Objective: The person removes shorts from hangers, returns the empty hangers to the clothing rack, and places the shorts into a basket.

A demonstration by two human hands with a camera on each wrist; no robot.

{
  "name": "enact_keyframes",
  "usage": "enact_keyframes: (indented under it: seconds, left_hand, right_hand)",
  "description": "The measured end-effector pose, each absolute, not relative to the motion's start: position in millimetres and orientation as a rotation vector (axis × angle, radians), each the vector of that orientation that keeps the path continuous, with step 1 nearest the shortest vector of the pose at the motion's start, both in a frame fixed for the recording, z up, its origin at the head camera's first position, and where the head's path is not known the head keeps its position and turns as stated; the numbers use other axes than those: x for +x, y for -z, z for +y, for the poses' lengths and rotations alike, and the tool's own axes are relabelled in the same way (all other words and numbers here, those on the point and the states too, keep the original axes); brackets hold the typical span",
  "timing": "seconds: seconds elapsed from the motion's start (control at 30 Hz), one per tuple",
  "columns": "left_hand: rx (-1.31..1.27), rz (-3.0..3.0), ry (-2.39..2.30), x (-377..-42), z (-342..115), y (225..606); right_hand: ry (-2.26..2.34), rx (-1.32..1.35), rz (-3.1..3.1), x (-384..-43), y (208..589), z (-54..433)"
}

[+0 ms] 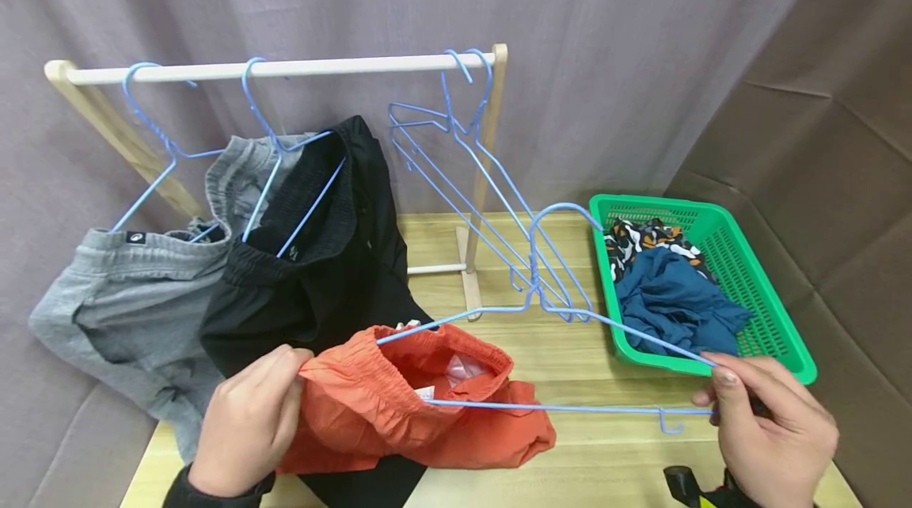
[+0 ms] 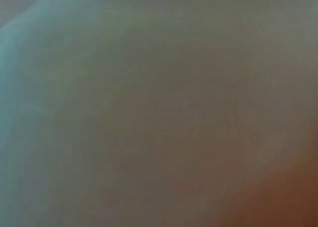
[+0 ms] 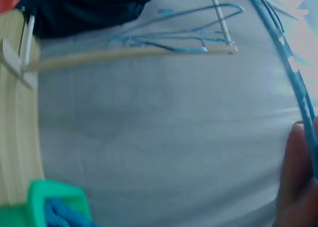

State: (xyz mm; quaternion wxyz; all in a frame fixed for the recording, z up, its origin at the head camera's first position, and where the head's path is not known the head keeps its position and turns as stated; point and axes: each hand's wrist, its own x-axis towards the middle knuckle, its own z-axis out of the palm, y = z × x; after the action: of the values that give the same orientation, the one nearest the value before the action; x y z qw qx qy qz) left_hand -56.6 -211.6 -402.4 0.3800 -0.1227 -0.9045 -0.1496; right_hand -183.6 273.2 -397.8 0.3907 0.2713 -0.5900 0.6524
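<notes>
Orange elastic-waist shorts [image 1: 349, 401] hang at the front, their waistband pulled wide. My left hand [image 1: 249, 417] grips the left end of that waistband. With thumb and fingers, my right hand [image 1: 773, 421] pinches the right end of a blue wire hanger [image 1: 533, 259]; its other end reaches inside the waistband opening. The hanger's hook points up and to the right. In the right wrist view, the hanger [image 3: 292, 65] runs down to my right fingers [image 3: 295, 157]. The left wrist view is a blur and shows no detail.
A rack with a white rail [image 1: 370, 66] bears grey pants [image 1: 153, 286] and black pants [image 1: 313, 286] on blue hangers at left. Bare blue hangers [image 1: 492, 152] hang at its right end. A green basket [image 1: 773, 310] holds blue cloth [image 1: 673, 298] and patterned cloth [image 1: 644, 237].
</notes>
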Motion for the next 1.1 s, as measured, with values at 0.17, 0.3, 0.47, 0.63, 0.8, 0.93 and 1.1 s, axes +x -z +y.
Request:
enact_keyframes:
  seconds: [0.17, 0.3, 0.47, 0.63, 0.8, 0.93, 1.1]
  left_hand:
    - [-0.214, -2.301, 0.384, -55.2, -218.6, 413.4]
    - [-0.146, -2.304, 0.392, -55.9, -222.0, 420.3]
    - [-0.106, -2.333, 0.418, -56.3, -219.7, 427.5]
    - [-0.177, -2.365, 0.449, -63.2, -204.9, 440.0]
    - [-0.223, -2.438, 0.500, -70.0, -183.7, 451.3]
    - [-0.221, -2.493, 0.554, -74.2, -167.6, 457.4]
    - [-0.248, -2.579, 0.621, -79.7, -150.0, 466.1]
  right_hand:
    - [-1.608, 0.636, -1.431, -177.2, 382.6, 285.1]
    - [-1.578, 0.531, -1.404, -171.0, 374.4, 296.9]
    - [-1.614, 0.517, -1.263, -167.0, 359.6, 284.8]
    - [-1.521, 0.523, -1.341, -155.3, 335.5, 248.5]
    - [-1.327, 0.551, -1.361, -151.6, 319.6, 210.3]
    - [-1.212, 0.527, -1.324, -155.1, 309.9, 181.4]
    - [-1.034, 0.493, -1.375, -162.4, 307.3, 155.1]
